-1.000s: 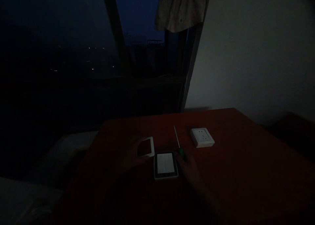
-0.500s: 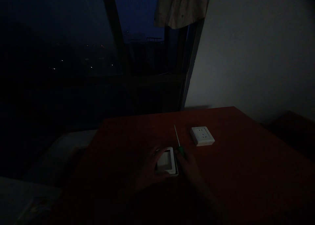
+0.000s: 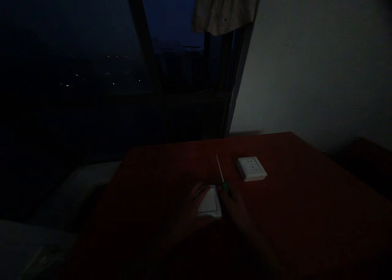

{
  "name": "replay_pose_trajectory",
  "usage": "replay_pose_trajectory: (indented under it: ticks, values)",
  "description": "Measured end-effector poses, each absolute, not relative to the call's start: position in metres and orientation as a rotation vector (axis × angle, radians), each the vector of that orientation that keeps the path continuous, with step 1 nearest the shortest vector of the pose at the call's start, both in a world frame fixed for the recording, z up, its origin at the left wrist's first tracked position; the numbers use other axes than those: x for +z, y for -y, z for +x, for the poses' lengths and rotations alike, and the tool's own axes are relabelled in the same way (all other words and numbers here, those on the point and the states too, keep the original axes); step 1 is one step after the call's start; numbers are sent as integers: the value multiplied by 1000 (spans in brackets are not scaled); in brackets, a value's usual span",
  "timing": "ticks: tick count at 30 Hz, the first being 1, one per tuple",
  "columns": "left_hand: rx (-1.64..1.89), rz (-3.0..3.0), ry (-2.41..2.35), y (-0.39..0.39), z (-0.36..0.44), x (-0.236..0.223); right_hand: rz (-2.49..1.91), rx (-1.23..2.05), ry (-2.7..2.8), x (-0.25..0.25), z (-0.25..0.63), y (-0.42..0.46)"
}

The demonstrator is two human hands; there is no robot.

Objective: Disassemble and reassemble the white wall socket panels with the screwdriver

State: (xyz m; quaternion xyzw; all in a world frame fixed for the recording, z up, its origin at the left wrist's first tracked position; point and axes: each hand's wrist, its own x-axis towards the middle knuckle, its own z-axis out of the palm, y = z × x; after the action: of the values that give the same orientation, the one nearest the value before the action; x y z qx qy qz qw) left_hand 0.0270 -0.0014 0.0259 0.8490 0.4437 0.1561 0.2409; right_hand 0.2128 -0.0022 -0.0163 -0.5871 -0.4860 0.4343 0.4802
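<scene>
My left hand [image 3: 192, 210] is wrapped around the left side of a white square switch plate [image 3: 210, 202], its fingers on the far and near edges. The plate lies on the table, its frame sitting close around the inner panel. My right hand [image 3: 237, 206] is closed on the green handle of a screwdriver [image 3: 220, 170], whose metal shaft points away from me. The fingers of this hand are beside the plate's right edge; whether they touch it I cannot tell in the dim light.
A white wall socket [image 3: 251, 168] rests farther back to the right on the reddish-brown table [image 3: 294, 178]. Behind the table are a dark window [image 3: 101, 76] and a pale wall [image 3: 318, 63]. A short curtain [image 3: 225, 10] hangs above.
The white frame, which was over the plate with an offset and a darker opening, now sits down level around the panel. My right hand and the screwdriver have barely moved.
</scene>
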Motion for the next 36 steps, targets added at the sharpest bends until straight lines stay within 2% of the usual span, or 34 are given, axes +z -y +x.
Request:
replay_pose_trajectory:
  ticks: [27,36]
  values:
    - [463,2250,-1198,0,25,16,-1439,1028,1249,-17,212,2]
    - [587,2235,-1219,-1,31,6,-1453,1007,1195,-21,212,0]
